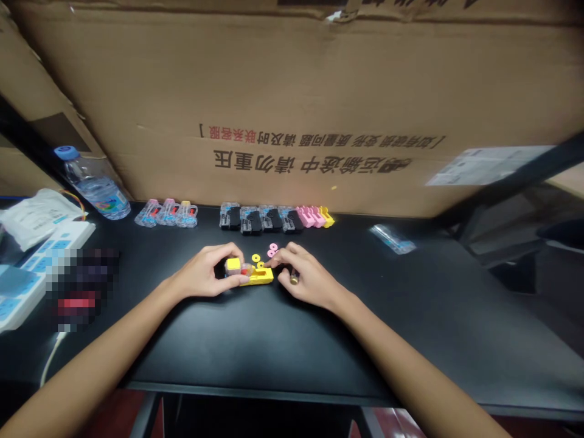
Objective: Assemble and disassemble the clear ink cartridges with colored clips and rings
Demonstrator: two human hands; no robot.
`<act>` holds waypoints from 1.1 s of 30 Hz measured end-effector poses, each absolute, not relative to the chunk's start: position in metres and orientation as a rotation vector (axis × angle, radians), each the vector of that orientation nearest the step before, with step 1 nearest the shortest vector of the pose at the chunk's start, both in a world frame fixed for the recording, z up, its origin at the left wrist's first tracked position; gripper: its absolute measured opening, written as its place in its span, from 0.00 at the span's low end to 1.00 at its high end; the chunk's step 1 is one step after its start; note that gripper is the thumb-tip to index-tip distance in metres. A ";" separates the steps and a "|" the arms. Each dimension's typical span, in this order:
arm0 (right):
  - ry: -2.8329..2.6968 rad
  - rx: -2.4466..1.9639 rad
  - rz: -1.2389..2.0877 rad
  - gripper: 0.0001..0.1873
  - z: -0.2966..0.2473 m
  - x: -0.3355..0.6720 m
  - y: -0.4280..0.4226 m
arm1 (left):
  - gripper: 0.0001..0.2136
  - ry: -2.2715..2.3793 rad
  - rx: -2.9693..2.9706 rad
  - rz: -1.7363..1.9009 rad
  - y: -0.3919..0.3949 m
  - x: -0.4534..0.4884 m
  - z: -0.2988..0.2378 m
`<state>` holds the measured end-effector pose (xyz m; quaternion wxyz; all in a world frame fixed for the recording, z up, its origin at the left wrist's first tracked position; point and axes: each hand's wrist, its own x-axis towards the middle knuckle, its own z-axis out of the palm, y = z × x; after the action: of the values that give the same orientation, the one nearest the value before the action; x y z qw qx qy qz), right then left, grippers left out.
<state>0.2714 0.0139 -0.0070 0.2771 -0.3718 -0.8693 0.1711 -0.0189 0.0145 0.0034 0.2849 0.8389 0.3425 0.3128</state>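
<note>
Held in my left hand (212, 271) is a small plastic toy part (260, 277), a yellow frame with a clear body. A square yellow end (233, 265) and a bit of red show on it. My right hand (310, 277) is curled around a dark stick with a brassy round end (294, 278); most of the stick is hidden by the fingers. The right index finger points at a yellow ring (260, 265) just behind the frame, and I cannot tell whether they touch. Another yellow ring (256, 258) and several pink rings (272, 248) lie close by.
Along the back stand clear toy bodies (168, 214), black-and-clear pieces (271, 219), pink frames (310, 216) and a yellow frame (326, 216). A water bottle (98, 188) and power strip (45, 267) are left. A clear packet (392, 238) lies right. Cardboard (292, 79) walls the back.
</note>
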 end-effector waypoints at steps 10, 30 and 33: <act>-2.113 -0.990 0.359 0.20 -0.006 0.276 0.016 | 0.13 0.846 2.116 0.837 0.014 -0.009 -0.007; -1.515 -1.093 1.209 0.30 0.006 0.253 -0.012 | 0.16 0.768 2.180 0.864 0.014 -0.002 -0.013; -1.458 -1.076 1.313 0.25 0.003 0.245 -0.014 | 0.18 0.791 2.185 0.847 0.015 -0.003 -0.014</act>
<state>0.2447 -0.0143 0.0034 0.4367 -0.4325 -0.5863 0.5277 -0.0028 0.0150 -0.0135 0.3281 0.8345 0.3022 0.3234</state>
